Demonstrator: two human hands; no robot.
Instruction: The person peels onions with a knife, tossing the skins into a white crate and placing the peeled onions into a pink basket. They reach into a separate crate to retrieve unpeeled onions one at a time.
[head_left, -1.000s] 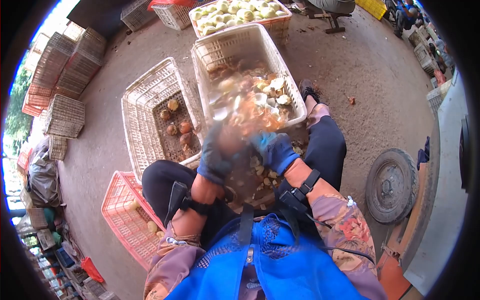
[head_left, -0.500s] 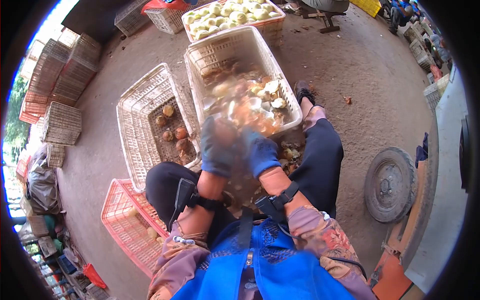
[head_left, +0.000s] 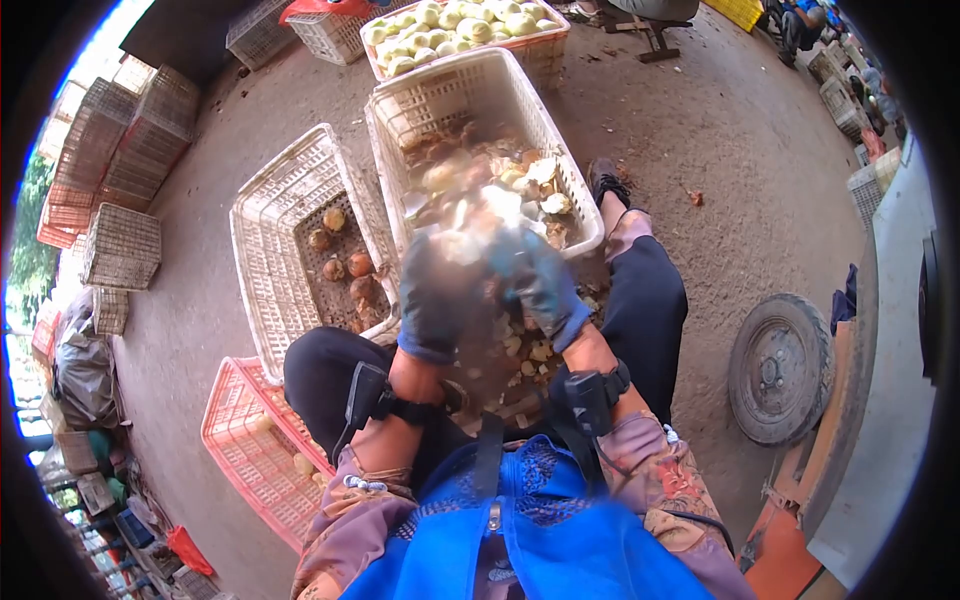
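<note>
No legible text or labels

Bright daylight, fisheye distortion with black corners, motion blur at centre.

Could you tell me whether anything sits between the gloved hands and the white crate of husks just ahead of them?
Nothing visible does. The left hand and right hand are raised close together right at the near rim of the crate; what they grip is blurred.

Two gloved hands (head_left: pixel 432 300) (head_left: pixel 540 285) are seen; two white crates (head_left: pixel 290 210) (head_left: pixel 480 90), one pink crate (head_left: pixel 240 440), one tyre (head_left: pixel 782 368).
</note>
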